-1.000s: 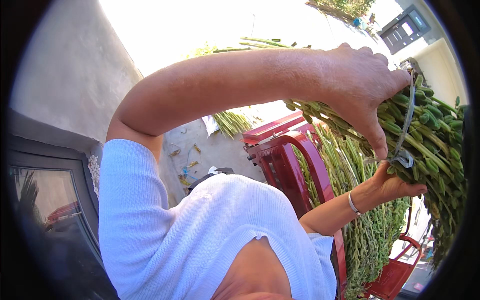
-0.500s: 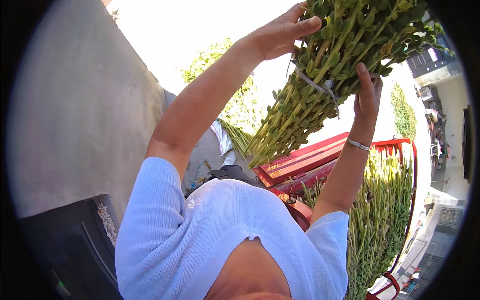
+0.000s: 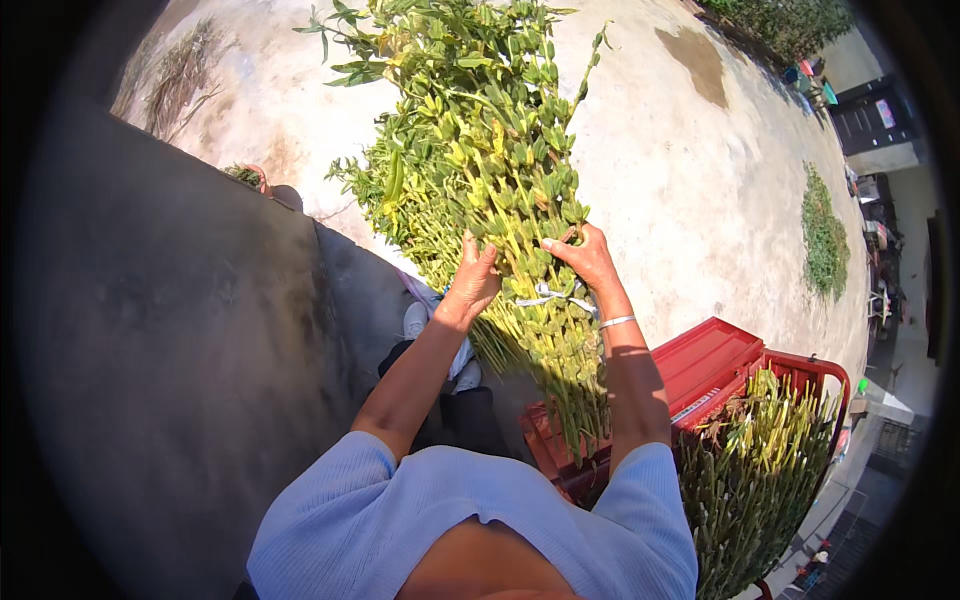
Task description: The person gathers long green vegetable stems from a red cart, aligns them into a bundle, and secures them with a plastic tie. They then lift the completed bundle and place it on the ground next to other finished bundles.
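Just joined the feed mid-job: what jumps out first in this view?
A big bundle of green stalks fills the upper middle, gripped from both sides by the left hand and the right hand, with a pale tie around it between the wrists. At lower right a red cart holds more cut stalks, standing on pale sunlit ground.

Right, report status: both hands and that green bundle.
Left hand and right hand both gripping the tied bundle of green stalks, held over concrete ground. Red cart of stalks at right.
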`<act>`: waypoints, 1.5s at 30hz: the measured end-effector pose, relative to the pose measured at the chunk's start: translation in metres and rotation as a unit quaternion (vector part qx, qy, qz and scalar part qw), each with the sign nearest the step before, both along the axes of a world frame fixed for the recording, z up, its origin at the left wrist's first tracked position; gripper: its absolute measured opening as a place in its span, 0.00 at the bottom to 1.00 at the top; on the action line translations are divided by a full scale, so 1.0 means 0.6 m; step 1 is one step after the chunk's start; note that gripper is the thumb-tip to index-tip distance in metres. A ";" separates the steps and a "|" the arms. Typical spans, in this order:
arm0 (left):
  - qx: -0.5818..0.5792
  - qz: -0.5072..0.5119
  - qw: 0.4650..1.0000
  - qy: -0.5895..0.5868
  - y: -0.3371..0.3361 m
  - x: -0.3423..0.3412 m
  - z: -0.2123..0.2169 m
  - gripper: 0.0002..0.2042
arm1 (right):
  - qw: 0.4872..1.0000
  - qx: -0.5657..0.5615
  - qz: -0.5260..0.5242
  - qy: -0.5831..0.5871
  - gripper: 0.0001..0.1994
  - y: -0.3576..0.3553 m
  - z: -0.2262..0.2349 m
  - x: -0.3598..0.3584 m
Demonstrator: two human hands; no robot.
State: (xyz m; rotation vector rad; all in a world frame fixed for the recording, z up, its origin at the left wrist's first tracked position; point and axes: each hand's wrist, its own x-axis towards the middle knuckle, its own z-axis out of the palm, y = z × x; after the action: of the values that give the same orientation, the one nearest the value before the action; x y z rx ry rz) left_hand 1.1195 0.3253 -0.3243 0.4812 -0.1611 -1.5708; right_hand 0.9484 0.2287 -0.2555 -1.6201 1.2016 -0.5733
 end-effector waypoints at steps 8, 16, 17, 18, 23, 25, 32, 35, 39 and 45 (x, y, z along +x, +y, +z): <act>0.333 -0.103 0.925 -0.151 -0.110 0.047 -0.264 0.46 | 0.964 0.078 0.052 0.250 0.33 -0.172 -0.277 0.060; 0.552 -0.222 0.705 -0.387 0.125 0.241 -0.445 0.37 | 0.923 0.262 0.056 0.277 0.40 0.037 -0.542 0.025; 0.516 -0.240 0.633 -0.525 0.232 0.324 -0.549 0.32 | 0.905 0.321 0.050 0.275 0.38 0.100 -0.506 0.028; 0.520 -0.235 0.601 -0.560 0.247 0.340 -0.525 0.25 | 0.891 0.343 0.050 0.294 0.36 0.133 -0.496 0.011; 0.570 -0.298 0.512 -0.570 0.377 0.492 -0.467 0.17 | 0.846 0.472 -0.050 0.242 0.30 0.305 -0.384 -0.065; 0.547 -0.308 0.577 -0.523 0.356 0.510 -0.443 0.11 | 0.830 0.502 -0.104 0.217 0.28 0.359 -0.347 -0.086; 0.416 -0.327 0.693 -0.490 0.111 0.359 -0.324 0.07 | 0.840 0.411 -0.349 0.066 0.21 0.494 -0.162 -0.099; 0.328 -0.339 0.721 -0.508 0.015 0.258 -0.278 0.08 | 0.832 0.379 -0.405 0.032 0.20 0.559 -0.106 -0.097; 0.244 -0.374 0.764 -0.466 -0.032 0.157 -0.195 0.15 | 0.797 0.399 -0.454 0.009 0.18 0.682 -0.152 -0.110; 0.272 -0.293 0.760 -0.512 0.100 0.168 -0.152 0.08 | 0.879 0.370 -0.284 0.098 0.11 0.881 -0.331 -0.169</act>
State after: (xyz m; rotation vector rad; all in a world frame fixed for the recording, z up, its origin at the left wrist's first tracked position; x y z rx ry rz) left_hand 1.2204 0.3852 -0.4155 1.8967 -0.7601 -1.7746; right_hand 0.8472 0.7573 -0.4541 -0.6708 1.7917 -0.2358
